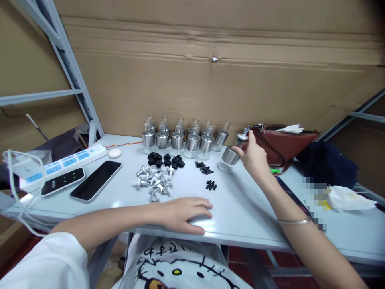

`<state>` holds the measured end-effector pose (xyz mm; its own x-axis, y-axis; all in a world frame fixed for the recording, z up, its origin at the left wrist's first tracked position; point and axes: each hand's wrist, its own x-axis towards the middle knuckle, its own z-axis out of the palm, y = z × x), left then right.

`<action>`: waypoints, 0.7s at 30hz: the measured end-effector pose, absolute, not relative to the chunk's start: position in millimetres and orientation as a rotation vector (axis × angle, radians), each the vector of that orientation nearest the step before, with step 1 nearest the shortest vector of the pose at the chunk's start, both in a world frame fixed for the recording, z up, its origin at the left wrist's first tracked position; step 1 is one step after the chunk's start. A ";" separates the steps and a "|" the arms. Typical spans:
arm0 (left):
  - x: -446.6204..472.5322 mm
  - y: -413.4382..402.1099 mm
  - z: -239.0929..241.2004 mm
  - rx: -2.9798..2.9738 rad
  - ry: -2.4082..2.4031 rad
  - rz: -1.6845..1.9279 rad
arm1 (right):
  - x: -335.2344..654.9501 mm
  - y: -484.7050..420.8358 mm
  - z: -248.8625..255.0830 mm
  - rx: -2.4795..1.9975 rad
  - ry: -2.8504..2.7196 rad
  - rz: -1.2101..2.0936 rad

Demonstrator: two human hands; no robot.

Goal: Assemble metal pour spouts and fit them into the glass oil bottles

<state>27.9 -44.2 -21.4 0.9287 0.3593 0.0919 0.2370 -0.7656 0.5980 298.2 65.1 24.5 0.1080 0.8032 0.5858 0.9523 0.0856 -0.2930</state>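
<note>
My right hand [254, 156] is closed around a small glass bottle with a silver metal collar [231, 155], held tilted just above the white table [240, 208] at the right end of a row of similar bottles [180, 138]. My left hand [183, 212] lies flat and open on the table's near edge, holding nothing. In front of the bottle row lie a heap of silver metal caps [155, 180], a cluster of black rings [165, 159] and two small groups of black plugs [204, 167].
A white power strip [67, 160], a small black device with green lights [63, 181] and a black phone [96, 180] lie at the left. A brown bag [282, 146], dark cloth [327, 162] and white crumpled material [345, 198] sit at the right. Cardboard covers the wall behind.
</note>
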 end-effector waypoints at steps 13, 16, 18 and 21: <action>29.8 -43.4 -20.8 2.438 0.421 0.287 | 264.7 83.2 20.2 -1.592 -1.624 -0.337; 29.8 -43.9 -20.2 2.438 0.425 0.283 | 235.9 57.6 22.2 -1.307 -1.880 -0.384; 29.7 -44.1 -19.6 2.440 0.422 0.279 | 212.0 43.4 23.2 -1.095 -2.192 -0.337; 29.9 -44.0 -18.6 2.456 0.423 0.262 | 178.1 31.0 22.0 -0.925 -2.503 -0.329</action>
<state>29.9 -44.0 -18.6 0.9288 0.3608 0.0848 0.2367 -0.7533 0.6136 178.1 31.0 22.0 -0.6743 0.5549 0.4872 0.6619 0.7467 0.0657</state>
